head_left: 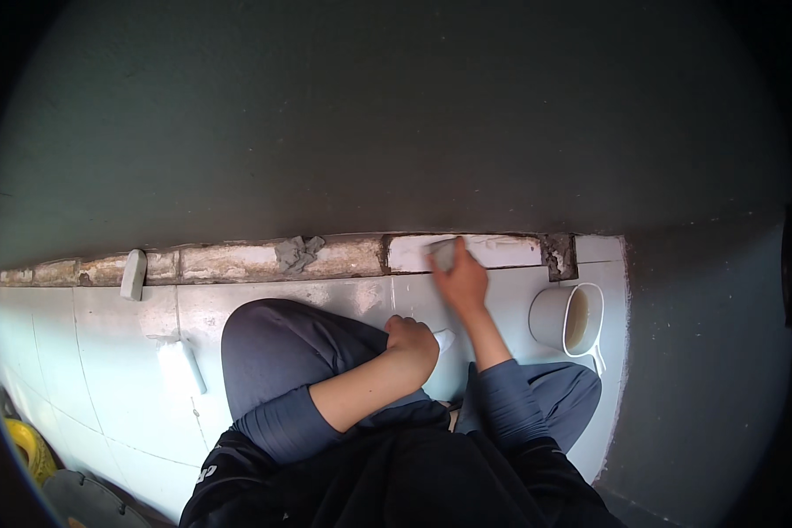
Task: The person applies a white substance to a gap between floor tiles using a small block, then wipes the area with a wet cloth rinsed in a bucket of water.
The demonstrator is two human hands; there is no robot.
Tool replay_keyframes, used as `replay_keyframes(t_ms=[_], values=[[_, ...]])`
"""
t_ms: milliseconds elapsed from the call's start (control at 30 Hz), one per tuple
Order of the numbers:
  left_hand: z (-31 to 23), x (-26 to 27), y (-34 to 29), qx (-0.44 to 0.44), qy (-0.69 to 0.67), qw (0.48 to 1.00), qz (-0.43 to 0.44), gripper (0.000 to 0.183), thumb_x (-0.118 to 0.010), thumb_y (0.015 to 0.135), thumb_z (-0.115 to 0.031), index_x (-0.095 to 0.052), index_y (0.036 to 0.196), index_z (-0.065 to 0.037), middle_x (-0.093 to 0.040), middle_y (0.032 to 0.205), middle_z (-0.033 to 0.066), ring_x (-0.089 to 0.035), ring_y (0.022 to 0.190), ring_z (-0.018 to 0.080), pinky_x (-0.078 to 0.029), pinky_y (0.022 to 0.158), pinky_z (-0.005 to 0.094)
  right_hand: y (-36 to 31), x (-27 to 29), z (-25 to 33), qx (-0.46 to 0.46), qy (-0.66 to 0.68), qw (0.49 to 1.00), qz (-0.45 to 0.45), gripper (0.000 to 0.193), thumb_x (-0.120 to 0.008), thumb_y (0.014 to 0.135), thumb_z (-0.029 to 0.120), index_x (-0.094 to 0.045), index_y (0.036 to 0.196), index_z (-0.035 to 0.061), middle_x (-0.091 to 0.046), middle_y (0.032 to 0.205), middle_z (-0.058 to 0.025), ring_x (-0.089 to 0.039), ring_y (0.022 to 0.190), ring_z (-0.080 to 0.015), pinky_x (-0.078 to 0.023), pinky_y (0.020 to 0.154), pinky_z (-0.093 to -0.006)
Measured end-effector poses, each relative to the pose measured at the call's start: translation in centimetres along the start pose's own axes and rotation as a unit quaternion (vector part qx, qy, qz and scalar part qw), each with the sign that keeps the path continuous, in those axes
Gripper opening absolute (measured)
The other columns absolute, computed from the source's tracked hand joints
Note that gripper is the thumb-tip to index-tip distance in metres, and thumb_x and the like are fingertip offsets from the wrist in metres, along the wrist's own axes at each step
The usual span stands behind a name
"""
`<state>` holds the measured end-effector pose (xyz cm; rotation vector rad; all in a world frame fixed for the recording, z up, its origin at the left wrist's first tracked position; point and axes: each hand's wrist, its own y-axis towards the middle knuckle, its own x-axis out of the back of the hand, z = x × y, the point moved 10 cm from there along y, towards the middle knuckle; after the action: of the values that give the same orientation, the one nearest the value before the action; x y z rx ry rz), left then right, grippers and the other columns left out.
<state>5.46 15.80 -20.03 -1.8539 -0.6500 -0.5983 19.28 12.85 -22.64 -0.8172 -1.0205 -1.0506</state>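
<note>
At the foot of the wall, my right hand (463,283) presses a small grey pad (444,255), perhaps a folded cloth, on a white strip (510,250) set in a recess. The hand is slightly blurred and closed around the pad. My left hand (413,345) rests by my knee with its fingers curled; what they hold, if anything, is hidden. A white piece (446,340) shows just beside that hand. Left of the white strip, a crumpled grey cloth (299,253) lies on the rough, bare part of the recess (229,258).
A white dipper (550,319) with cloudy liquid stands at the right. A pale block (133,275) leans at the recess's edge. A white object (182,368) lies on the light floor tiles (123,352). A yellow item (31,449) sits lower left. The dark wall (396,123) rises ahead.
</note>
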Motion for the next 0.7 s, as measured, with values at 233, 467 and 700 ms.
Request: replay_keyframes(t_ms=[233, 467, 700], values=[[-0.6, 0.2, 1.2, 0.008, 0.020, 0.999, -0.037, 0.025, -0.057, 0.077, -0.012, -0.064, 0.100, -0.006, -0.059, 0.104, 0.0083, -0.053, 0.100, 0.0224, -0.038, 0.080, 0.0359, 1.2, 1.9, -3.5, -0.102, -0.020, 0.994, -0.039, 0.055, -0.060, 0.076, 0.044, -0.047, 0.114, 0.0054, -0.062, 0.079, -0.0155, -0.062, 0.073, -0.0336, -0.049, 0.063, -0.0437], [-0.5, -0.2, 0.8, -0.005, 0.018, 1.000, -0.019, 0.025, -0.059, 0.076, -0.013, -0.064, 0.100, -0.007, -0.060, 0.101, 0.0080, -0.054, 0.098, 0.0224, -0.039, 0.079, 0.0361, 0.4, 0.6, -2.3, -0.059, -0.001, 0.998, 0.011, 0.060, -0.059, 0.077, 0.047, -0.044, 0.118, 0.0054, -0.062, 0.076, -0.0155, -0.062, 0.073, -0.0338, -0.048, 0.062, -0.0434], [-1.2, -0.7, 2.3, -0.014, 0.031, 0.999, -0.032, 0.024, -0.058, 0.076, -0.013, -0.064, 0.098, -0.007, -0.060, 0.101, 0.0084, -0.055, 0.098, 0.0227, -0.039, 0.079, 0.0370, 1.0, 1.2, -4.4, -0.105, -0.012, 0.994, -0.025, 0.062, -0.060, 0.076, 0.046, -0.045, 0.119, 0.0036, -0.062, 0.081, -0.0168, -0.061, 0.075, -0.0340, -0.048, 0.065, -0.0446]])
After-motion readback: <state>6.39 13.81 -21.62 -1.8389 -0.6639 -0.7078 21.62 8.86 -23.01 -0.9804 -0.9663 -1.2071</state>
